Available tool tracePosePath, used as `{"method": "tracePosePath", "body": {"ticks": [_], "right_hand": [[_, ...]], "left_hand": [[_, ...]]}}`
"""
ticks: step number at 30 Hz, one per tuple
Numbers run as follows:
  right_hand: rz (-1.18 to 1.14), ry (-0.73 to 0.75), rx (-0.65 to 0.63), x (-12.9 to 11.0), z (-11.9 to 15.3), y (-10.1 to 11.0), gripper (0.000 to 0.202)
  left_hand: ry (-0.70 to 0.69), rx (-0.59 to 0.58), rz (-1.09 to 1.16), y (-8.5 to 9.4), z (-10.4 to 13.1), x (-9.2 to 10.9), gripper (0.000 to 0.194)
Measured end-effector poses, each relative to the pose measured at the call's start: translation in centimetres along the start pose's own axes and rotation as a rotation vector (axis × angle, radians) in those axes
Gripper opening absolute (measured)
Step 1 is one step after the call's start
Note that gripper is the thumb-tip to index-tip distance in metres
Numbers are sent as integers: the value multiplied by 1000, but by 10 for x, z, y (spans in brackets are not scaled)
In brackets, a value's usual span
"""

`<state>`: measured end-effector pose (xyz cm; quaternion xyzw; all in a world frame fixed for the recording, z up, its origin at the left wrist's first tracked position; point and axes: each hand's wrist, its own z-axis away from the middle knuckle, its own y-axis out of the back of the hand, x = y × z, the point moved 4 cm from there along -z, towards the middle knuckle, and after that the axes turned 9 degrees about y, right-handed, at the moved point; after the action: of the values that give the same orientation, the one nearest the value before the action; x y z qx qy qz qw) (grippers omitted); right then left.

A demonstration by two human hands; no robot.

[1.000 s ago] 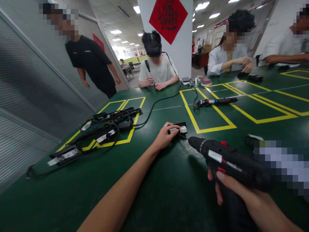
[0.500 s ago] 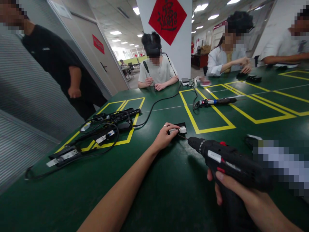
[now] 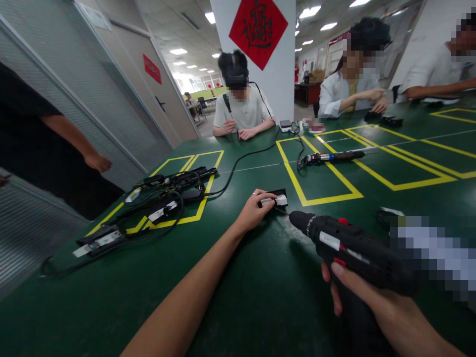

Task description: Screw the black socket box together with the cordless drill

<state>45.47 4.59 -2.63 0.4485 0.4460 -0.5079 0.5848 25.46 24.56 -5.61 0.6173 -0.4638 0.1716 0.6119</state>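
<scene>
Black power drill (image 3: 357,248) — our right hand (image 3: 372,292) grips it, left hand (image 3: 256,206) pins white-and-black part (image 3: 282,200) — only passerby (image 3: 48,153) shifts, work stays steady.

Indoor light, medium to dim, coolish. Ceiling lights (image 3: 311,10) clip to white; far window area (image 3: 191,79) washed out too. Green tabletop (image 3: 267,307) goes dark toward the bottom edge, low detail. Soft shadow under the drill (image 3: 357,248); pale patch by its tip, glare or dust, can't tell. Black clothing (image 3: 55,163) at left nearly loses all detail. Wide-angle stretch: wall panels (image 3: 40,119) lean and smear at left. Drill's rear end soft. Mosaic blocks (image 3: 439,253) hide a patch at right.
</scene>
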Motion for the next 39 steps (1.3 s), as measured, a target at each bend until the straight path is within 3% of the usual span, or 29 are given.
{"method": "tracePosePath", "body": {"ticks": [17, 39], "right_hand": [[-91, -24, 2, -3, 0, -1, 34], [-24, -4, 21, -5, 0, -1, 35]], "left_hand": [[-2, -1, -1, 0, -1, -4, 27], [-1, -15, 9, 1, -1, -2, 28]]}}
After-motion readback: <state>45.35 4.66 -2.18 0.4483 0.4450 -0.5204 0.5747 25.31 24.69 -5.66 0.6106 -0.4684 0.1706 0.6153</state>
